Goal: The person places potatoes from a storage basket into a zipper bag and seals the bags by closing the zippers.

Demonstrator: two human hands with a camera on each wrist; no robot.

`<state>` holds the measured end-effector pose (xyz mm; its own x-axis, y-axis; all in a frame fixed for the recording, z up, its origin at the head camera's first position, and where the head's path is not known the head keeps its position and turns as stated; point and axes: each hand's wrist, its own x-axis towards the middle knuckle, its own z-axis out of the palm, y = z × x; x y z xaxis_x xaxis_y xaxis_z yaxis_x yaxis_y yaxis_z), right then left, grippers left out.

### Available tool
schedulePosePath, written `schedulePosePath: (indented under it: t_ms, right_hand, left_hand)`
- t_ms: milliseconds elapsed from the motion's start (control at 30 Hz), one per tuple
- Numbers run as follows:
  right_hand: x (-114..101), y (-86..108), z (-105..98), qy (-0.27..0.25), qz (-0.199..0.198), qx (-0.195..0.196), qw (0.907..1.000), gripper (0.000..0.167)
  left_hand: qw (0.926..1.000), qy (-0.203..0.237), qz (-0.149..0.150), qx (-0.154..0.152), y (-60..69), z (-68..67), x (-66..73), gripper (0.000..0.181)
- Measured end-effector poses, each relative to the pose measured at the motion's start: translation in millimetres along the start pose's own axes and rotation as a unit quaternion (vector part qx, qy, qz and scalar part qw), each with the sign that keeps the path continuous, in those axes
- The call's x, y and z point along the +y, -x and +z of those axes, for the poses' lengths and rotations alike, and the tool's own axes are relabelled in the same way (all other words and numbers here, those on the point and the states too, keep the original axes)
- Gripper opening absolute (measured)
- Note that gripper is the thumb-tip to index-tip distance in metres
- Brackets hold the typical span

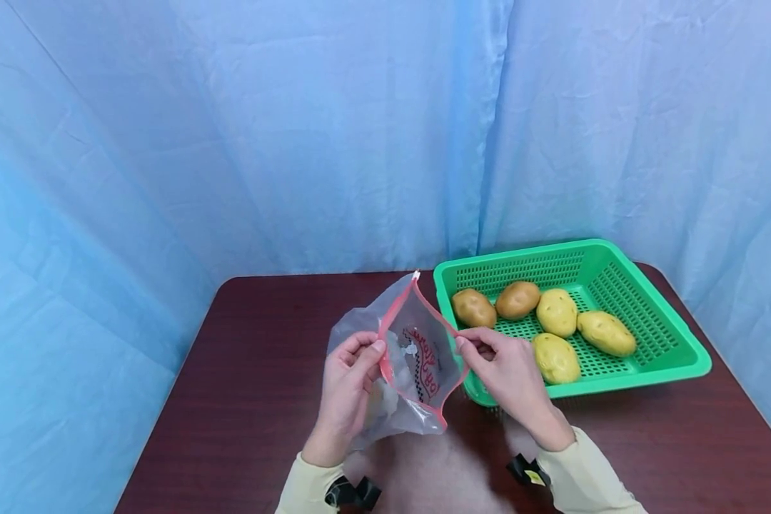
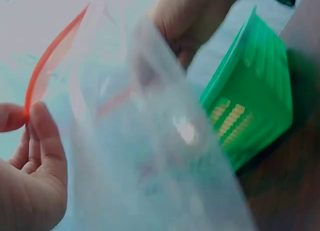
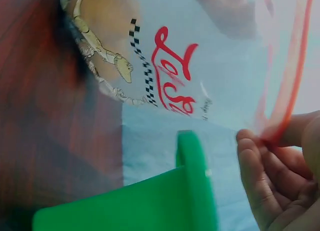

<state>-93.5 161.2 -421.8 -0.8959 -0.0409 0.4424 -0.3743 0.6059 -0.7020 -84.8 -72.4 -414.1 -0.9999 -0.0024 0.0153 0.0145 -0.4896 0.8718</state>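
Note:
A translucent zip bag [image 1: 417, 357] with a pink-red zip edge and red lettering is spread apart at the mouth between both hands. My left hand [image 1: 350, 389] pinches its left edge between thumb and fingers, as the left wrist view also shows. On the opposite edge, the thumb and fingers of my right hand [image 1: 510, 371] pinch the zip strip beside the basket. Through the plastic a yellowish-tan shape [image 3: 107, 16] shows low down; its kind is unclear. In the right wrist view the bag's front carries a checkered line and a drawn animal.
Right of the bag, a green slotted basket [image 1: 623, 300] stands on the dark red-brown table [image 1: 250, 385]. Brown potatoes [image 1: 517, 300] and yellow potatoes [image 1: 557, 313] lie inside it. Blue curtains [image 1: 334, 143] hang behind and at the sides of the table.

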Motion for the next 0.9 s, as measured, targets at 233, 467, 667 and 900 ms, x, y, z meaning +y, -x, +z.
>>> schedulePosePath:
  t_ms: [233, 467, 667, 900]
  right_hand:
    - [-4, -4.5, -11, -0.032, 0.017, 0.017, 0.9992, 0.005]
    - [8, 0.3, -21, -0.016, 0.04, -0.01, 0.999, 0.018]
    - [29, 6.8, -44, 0.018, 0.06, 0.007, 0.998, 0.025]
    - [49, 10.7, -69, 0.049, 0.062, -0.021, 0.9967, 0.034]
  left_hand:
    - [0.9997, 0.003, 0.021, -0.014, -1.4, -17.4, 11.6, 0.018]
    - [0.9983, -0.003, 0.001, -0.059, 4.3, -11.5, 1.5, 0.023]
    - [0.9983, -0.007, -0.011, -0.057, 7.7, -5.2, -7.6, 0.014]
    - [0.9988, -0.005, -0.02, -0.046, 9.8, -3.5, -11.1, 0.011]
